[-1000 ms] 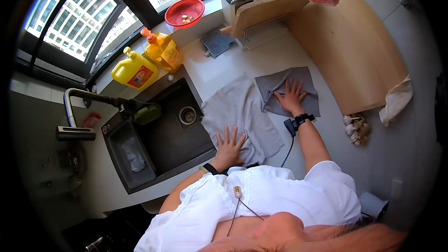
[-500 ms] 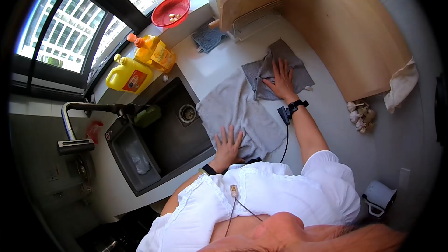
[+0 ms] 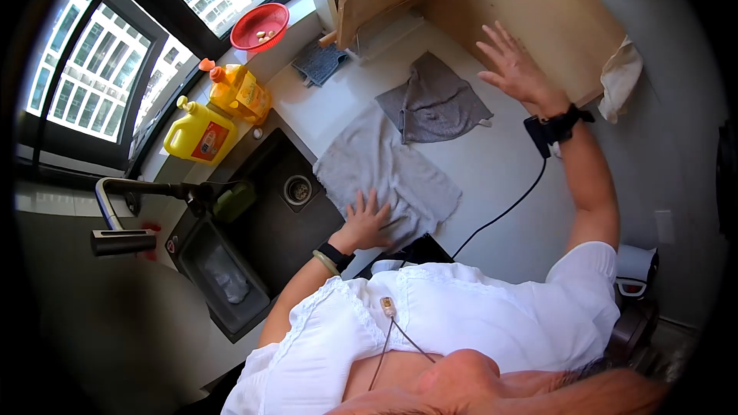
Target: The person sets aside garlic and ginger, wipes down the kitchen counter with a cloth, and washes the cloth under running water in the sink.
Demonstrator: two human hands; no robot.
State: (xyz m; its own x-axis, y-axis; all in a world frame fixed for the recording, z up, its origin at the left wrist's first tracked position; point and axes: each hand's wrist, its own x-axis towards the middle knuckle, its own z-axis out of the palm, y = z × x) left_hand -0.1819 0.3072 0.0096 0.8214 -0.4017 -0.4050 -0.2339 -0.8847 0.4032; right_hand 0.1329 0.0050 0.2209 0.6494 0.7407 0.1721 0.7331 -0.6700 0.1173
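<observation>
A light grey cloth (image 3: 392, 177) lies spread on the counter beside the sink. My left hand (image 3: 365, 224) rests on its near edge with the fingers spread. Farther back, a darker grey cloth (image 3: 442, 104) lies rumpled, partly folded over itself, and meets the light one. My right hand (image 3: 516, 69) is raised to the right of the dark cloth, in front of the wooden board. Its fingers are stretched out and nothing is in them. A black device with a cable sits on the right wrist.
The dark sink (image 3: 269, 215) lies to the left, with a faucet (image 3: 123, 241) over it. Yellow bottles (image 3: 201, 132) and a red basket (image 3: 260, 28) line the window side. A wooden board (image 3: 507, 11) leans at the back right, with a cream cloth (image 3: 619, 81) at its edge.
My right hand has lifted off the dark grey cloth and moved right, towards the board. My left hand stays on the light grey cloth. The view has shifted slightly.
</observation>
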